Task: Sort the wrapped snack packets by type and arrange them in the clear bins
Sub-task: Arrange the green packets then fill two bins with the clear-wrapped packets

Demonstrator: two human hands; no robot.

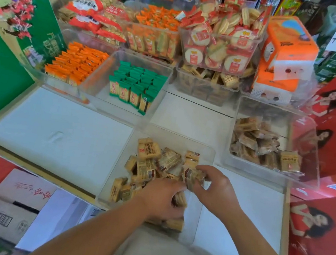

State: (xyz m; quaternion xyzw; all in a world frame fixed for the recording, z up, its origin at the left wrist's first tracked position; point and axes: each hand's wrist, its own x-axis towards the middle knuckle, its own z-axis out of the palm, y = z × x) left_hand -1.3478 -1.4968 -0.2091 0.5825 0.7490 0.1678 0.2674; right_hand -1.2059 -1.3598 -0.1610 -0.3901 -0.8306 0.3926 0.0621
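At the far left, orange packets stand on end in tight rows in a clear bin, too many to count. Beside them, green packets also stand upright with their long axes vertical, four in the front row of their bin. On the white tabletop, the near bin holds tan packets lying jumbled and pointing every way, roughly a dozen showing. The left hand reaches in palm down, fingers curled around a few of them. The right hand is raised just beside it and pinches a single packet between thumb and fingertips. The right bin holds another loose heap.
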